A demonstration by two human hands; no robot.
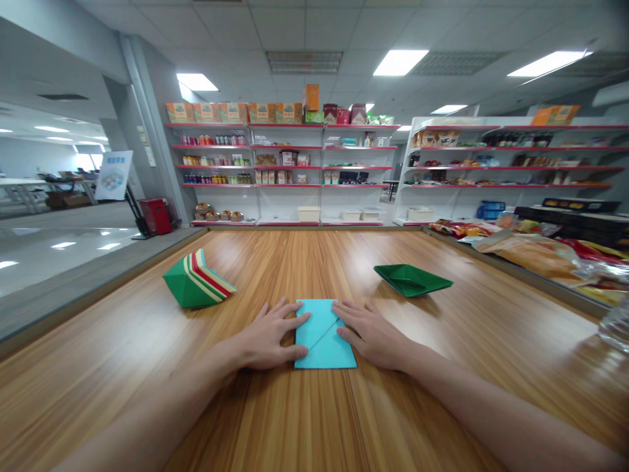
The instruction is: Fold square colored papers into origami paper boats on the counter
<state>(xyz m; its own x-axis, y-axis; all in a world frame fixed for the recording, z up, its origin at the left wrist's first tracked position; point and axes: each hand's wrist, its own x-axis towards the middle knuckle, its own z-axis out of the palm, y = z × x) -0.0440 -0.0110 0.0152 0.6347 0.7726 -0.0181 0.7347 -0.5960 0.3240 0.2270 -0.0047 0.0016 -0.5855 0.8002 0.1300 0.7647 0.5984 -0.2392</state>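
Note:
A light blue folded sheet of paper (322, 344) lies flat on the wooden table, with a diagonal fold edge running across it. My left hand (272, 334) rests at its left side, fingers spread, with thumb and a fingertip touching the paper. At the right side, my right hand (371, 333) lies with its fingers stretched out over the paper's edge. Beyond my left hand sits a stack of nested folded papers (199, 280), green outside with cream, red and blue layers. A green folded paper boat (411, 280) stands beyond my right hand.
Bagged snacks (531, 252) and dark boxes (570, 219) are along the right, past the table's raised edge. A clear plastic object (614, 331) is at the far right. Stocked shelves (287, 186) line the back. A red box (156, 216) and a sign (114, 176) stand at left.

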